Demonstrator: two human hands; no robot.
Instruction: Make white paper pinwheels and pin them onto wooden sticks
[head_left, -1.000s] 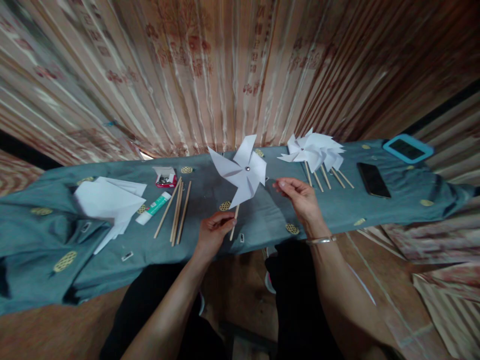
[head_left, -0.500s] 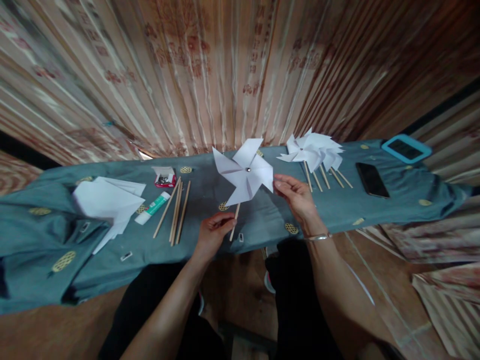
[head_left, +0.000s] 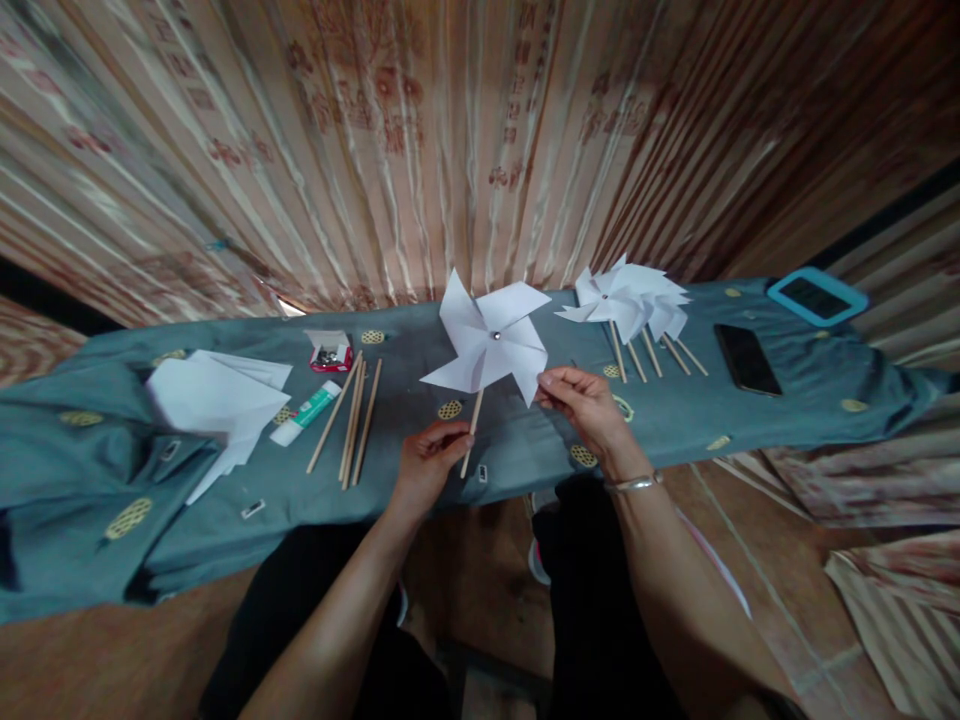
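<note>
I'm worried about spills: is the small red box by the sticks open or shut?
Open: the red box has its pale flap raised, and small metallic pieces show inside.

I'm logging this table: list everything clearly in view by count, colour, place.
held pinwheel: one, white, centre
other pinwheels: several, overlapping, white, right of centre
paper pile: one, white, left
loose sticks: at least four, tan, left of centre
tube: one, green and white, beside loose sticks
open box: one, red and white, behind tube
metal pieces: uncounted, silvery, in box
phone: one, black, right
screened device: one, blue-framed, right end
cloth: one, grey-blue, under these things
curtain: at least one, patterned beige, behind
floor: one, brown, below
bracelet: one, silvery, right wrist
legs: two, black-clad, below
left hand: one, bare, on pinwheel's stick
right hand: one, bare, at blade edge
</note>
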